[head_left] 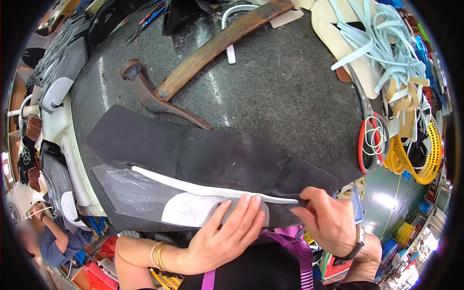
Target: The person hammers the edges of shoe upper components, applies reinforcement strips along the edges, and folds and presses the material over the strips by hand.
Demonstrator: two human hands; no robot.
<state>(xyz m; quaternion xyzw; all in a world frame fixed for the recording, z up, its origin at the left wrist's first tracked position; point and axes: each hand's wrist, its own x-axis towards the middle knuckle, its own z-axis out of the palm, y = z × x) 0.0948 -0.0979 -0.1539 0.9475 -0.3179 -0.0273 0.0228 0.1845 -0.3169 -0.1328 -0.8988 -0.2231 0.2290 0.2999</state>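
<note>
- We find small pale lettering on a glossy black piece (112,23) at the upper left, near the far edge of the dark worktop (270,92); the print sits in short lines toward the piece's outer side, slanting along with it.
- We see it too tiny, and too bent by the lens near the rim, to read any word or number with certainty.
- On the red packaging (95,276) at the lower left, we cannot tell whether any marks are print.
</note>
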